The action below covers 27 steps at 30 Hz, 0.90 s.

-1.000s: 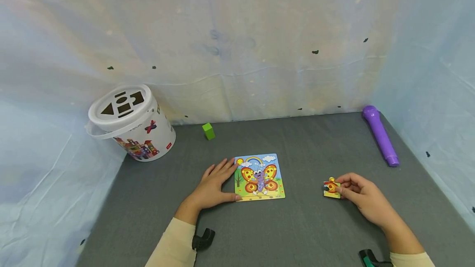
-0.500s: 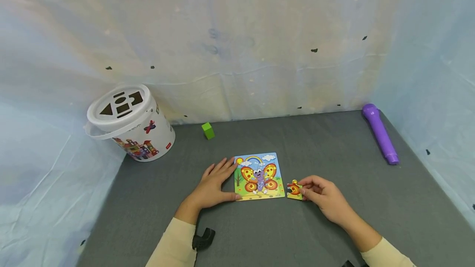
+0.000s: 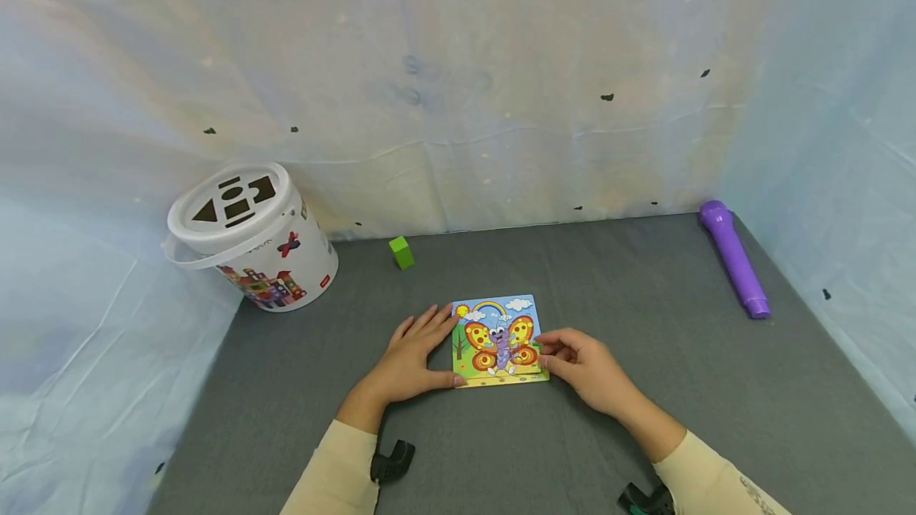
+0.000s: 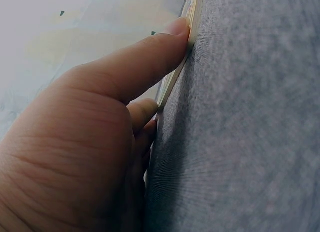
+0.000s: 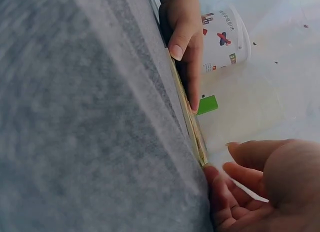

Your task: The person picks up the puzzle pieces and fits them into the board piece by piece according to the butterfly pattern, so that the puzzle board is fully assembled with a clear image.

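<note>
A square butterfly picture puzzle (image 3: 494, 332) lies on the grey cloth. My left hand (image 3: 417, 360) rests along its left side with fingers spread, and the thumb touches the lower left edge. In the left wrist view the left hand (image 4: 95, 122) has its thumb against the thin board edge. At the puzzle's right side my right hand (image 3: 590, 372) has curled fingers and pinches a small puzzle piece (image 3: 528, 359) over the lower right corner. The fingers partly hide that piece. From the right wrist view, the right hand (image 5: 265, 177) has fingertips at the board's near end.
A white bucket (image 3: 268, 253) with shape holes in its lid stands at the back left. Near the back wall sits a green block (image 3: 402, 253). A purple microphone-shaped object (image 3: 735, 261) lies at the right edge. Patterned cloth walls enclose the surface.
My right hand has moved left from out on the cloth to the puzzle, bringing the piece over the lower right corner. The left hand and the puzzle have stayed in place.
</note>
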Each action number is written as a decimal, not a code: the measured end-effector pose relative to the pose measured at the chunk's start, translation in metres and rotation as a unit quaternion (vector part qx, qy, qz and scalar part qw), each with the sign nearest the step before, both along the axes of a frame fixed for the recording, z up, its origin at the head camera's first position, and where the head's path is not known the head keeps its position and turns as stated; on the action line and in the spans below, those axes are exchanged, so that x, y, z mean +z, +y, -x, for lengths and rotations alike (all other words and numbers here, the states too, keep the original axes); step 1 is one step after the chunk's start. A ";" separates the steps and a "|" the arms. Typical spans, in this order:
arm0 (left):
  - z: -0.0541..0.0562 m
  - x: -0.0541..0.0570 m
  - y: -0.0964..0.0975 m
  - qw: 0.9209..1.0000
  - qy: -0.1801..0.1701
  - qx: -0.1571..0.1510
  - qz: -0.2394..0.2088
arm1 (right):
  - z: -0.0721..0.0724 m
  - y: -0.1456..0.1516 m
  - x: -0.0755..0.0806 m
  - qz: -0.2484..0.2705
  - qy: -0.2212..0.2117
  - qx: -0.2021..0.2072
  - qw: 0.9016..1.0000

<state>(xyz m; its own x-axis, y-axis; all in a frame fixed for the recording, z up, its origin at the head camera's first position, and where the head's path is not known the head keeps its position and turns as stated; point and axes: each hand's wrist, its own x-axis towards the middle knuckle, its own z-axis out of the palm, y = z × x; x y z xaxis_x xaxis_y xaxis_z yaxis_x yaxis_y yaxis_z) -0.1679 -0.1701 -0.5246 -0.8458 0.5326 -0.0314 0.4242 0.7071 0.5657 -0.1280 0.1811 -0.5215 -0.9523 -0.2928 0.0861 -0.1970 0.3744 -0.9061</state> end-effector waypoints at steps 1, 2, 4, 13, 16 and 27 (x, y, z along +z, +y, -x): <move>0.000 0.000 0.000 1.000 0.000 0.000 0.000 | 0.000 0.000 0.000 -0.009 0.010 0.002 1.000; 0.000 0.000 0.000 1.000 0.000 0.000 0.000 | -0.001 0.000 -0.001 -0.020 0.025 0.004 0.999; 0.000 0.001 0.001 1.000 0.000 0.000 0.002 | -0.004 0.001 -0.001 -0.052 0.064 0.011 0.997; 0.000 0.000 0.001 1.000 -0.001 0.003 -0.001 | -0.019 -0.004 0.009 -0.256 0.201 0.146 0.934; 0.000 0.001 0.001 1.000 0.000 0.003 -0.002 | -0.022 -0.005 0.010 -0.284 0.184 0.179 0.924; -0.001 0.002 0.001 1.000 0.004 0.001 -0.004 | -0.027 -0.004 0.012 -0.306 0.184 0.195 0.914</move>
